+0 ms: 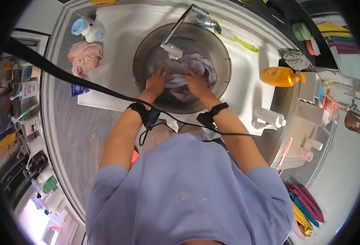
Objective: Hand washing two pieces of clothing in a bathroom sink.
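A grey-purple wet cloth (180, 82) lies bunched in water inside a round metal basin (221, 92). My left hand (157, 82) reaches into the basin at the cloth's left side, fingers bent and fingertips at the fabric; whether they grip it is hidden. On the other side, my right hand (195, 83) has its fingers closed into the folds of the cloth. The chrome faucet (175, 53) reaches over the basin, with its spout end just above the cloth. Both wrists carry black straps with small dark modules.
The basin stands in a white sink (115, 61). Around the rim are a pump bottle (92, 33), a pink cloth (85, 56), a green-handled brush (242, 43), an orange bottle (277, 76) and a white bottle (268, 117). A black cable (106, 87) crosses above my forearms.
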`<state>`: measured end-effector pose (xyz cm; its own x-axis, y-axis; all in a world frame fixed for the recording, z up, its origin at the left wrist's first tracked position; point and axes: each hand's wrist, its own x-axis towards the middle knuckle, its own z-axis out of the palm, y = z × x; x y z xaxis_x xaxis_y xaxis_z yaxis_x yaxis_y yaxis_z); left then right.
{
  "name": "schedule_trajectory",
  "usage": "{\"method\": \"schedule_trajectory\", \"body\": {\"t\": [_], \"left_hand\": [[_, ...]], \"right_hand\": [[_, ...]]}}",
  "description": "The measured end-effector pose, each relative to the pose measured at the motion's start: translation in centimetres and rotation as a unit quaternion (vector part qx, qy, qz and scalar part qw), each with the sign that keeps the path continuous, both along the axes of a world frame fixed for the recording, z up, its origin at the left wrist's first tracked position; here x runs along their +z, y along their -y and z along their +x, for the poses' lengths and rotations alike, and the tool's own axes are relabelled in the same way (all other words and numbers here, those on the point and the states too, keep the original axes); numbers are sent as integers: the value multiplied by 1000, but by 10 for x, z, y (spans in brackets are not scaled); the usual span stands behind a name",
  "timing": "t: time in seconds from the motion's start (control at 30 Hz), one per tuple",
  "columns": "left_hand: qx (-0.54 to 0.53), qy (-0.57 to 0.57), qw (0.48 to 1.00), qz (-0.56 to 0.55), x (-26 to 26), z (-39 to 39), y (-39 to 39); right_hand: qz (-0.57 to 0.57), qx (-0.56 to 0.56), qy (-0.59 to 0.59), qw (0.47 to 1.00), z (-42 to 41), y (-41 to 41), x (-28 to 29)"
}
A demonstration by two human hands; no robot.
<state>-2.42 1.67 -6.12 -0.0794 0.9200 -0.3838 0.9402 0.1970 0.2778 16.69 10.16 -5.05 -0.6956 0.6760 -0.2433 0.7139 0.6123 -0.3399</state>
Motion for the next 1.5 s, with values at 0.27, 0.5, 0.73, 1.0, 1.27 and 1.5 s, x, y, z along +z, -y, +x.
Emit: {"method": "schedule_trajectory", "body": {"t": [0.27, 0.5, 0.73, 1.0, 1.27, 1.5], "left_hand": [[286, 343, 893, 57, 63, -24, -7], [195, 577, 788, 83, 146, 2, -13], [91, 527, 829, 166, 198, 1, -9], [32, 526, 839, 134, 190, -6, 9], [57, 353, 869, 341, 146, 7, 11], [154, 315, 827, 439, 139, 9, -1]], "right_hand": [[-214, -120, -182, 952, -2, 7, 52], [-141, -126, -395, 899, -29, 15, 13], [-253, -249, -379, 854, -26, 14, 109], [-347, -230, -541, 731, -21, -1, 247], [-280, -177, -670, 665, -28, 20, 362], [-308, -96, -742, 587, -21, 3, 391]]}}
